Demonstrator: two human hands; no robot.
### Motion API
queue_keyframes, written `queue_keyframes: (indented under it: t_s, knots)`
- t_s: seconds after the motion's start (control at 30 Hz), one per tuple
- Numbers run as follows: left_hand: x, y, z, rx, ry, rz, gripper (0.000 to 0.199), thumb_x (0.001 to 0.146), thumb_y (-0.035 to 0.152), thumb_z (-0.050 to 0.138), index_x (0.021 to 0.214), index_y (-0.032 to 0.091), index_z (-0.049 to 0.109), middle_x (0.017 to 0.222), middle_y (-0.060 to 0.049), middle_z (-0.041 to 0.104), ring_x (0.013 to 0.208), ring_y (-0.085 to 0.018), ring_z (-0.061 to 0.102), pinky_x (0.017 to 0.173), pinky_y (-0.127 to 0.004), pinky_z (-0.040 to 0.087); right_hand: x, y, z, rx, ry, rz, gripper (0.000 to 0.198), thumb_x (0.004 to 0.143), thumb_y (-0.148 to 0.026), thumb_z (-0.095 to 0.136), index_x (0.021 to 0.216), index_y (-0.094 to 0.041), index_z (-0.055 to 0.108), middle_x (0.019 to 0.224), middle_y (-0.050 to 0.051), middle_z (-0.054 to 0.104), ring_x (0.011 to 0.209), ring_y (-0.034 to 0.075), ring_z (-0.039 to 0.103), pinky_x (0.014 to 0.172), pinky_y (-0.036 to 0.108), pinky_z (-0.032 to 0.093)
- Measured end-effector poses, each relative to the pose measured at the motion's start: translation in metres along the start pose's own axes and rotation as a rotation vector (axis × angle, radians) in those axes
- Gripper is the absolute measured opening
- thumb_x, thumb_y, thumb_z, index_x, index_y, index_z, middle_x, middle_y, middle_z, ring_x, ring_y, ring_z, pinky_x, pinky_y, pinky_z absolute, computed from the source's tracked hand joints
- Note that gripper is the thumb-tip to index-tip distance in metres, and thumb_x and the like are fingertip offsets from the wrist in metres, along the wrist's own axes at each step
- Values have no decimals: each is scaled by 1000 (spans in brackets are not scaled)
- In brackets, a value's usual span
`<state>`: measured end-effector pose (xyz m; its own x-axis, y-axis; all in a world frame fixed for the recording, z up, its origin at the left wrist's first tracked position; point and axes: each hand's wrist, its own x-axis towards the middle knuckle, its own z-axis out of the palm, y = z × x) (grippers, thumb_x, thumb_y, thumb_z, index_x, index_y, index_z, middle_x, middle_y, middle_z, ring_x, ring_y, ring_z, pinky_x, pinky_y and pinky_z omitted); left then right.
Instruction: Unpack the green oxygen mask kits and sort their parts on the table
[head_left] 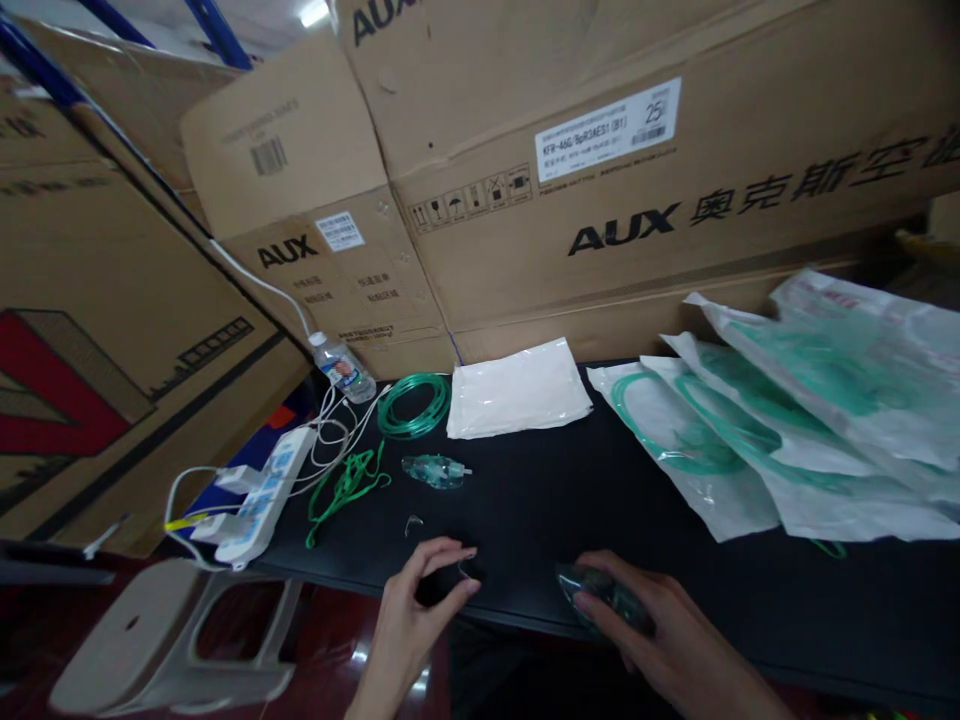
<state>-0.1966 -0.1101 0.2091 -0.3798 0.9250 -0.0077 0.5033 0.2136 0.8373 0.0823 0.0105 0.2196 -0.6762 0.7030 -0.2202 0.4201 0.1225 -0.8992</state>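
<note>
Near the table's front edge, my left hand pinches a small thin bent metal strip between thumb and forefinger. To its right, my right hand is closed around a clear greenish oxygen mask, partly hidden by the fingers. Another small bent strip lies on the black table just beyond my left hand. Farther back rest a clear green plastic piece with a pale tip, a tangle of green elastic straps and a coil of green tubing.
A white pouch lies at the back. Several clear-and-white bags with green tubing and masks overlap at right. A power strip with cables and a plastic bottle are at left. Large cartons stand behind; a stool is lower left.
</note>
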Motion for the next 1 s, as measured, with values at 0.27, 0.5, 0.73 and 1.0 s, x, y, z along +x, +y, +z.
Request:
queue_keyframes:
  t_s: [0.27,0.5,0.73,1.0]
  knots:
    - [-2,-19,-22,165,119,104,33,91,40,74,122,30,72,113,-5,79,108,-25,73,97,-40,57,9,4,7,21,-46,-10,39,98,-58,50,110,-26,69,86,1,75,56,13,62,55,21,47]
    - [1,-26,-37,333,119,310,25,99,27,63,122,30,74,125,-6,76,108,-23,69,93,-38,59,9,18,9,43,-35,49,46,96,-62,51,119,-26,68,71,-1,70,56,15,64,54,21,48]
    - [-6,-33,-34,409,300,268,25,98,33,64,121,25,72,116,-9,70,93,-21,72,82,-34,62,12,17,10,26,-16,77,52,93,-64,52,122,-24,69,65,-1,69,53,16,65,53,22,49]
    - [-12,-33,-32,417,228,336,25,106,30,51,110,24,74,99,-6,63,89,-18,69,80,-28,59,13,17,10,25,10,78,56,90,-65,52,121,-21,70,56,-1,66,49,16,64,50,21,49]
